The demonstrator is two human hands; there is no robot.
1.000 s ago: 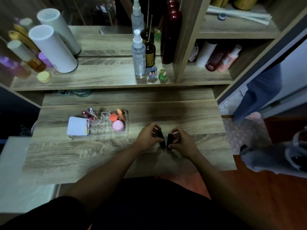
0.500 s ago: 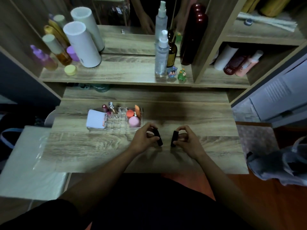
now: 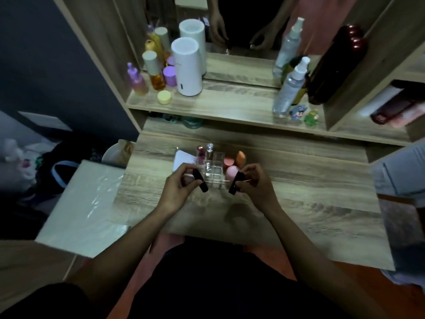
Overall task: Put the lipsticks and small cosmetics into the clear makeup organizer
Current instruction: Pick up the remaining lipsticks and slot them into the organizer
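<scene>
Left hand [image 3: 176, 192] and right hand [image 3: 254, 184] each pinch a black lipstick [image 3: 200, 183] at frame centre, just before the clear organizer [image 3: 212, 168] on the bench [image 3: 310, 194]; advise lowering each upright into an empty cell.

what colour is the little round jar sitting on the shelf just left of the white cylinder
Pale yellow. The small jar shows best in the head view, beside the white cylinder.

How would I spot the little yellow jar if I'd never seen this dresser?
Find the wooden shelf under the mirror, then the tall white cylinder at its left. The yellow jar sits just in front and left of it, the only squat, pale yellow thing among taller bottles.
</scene>
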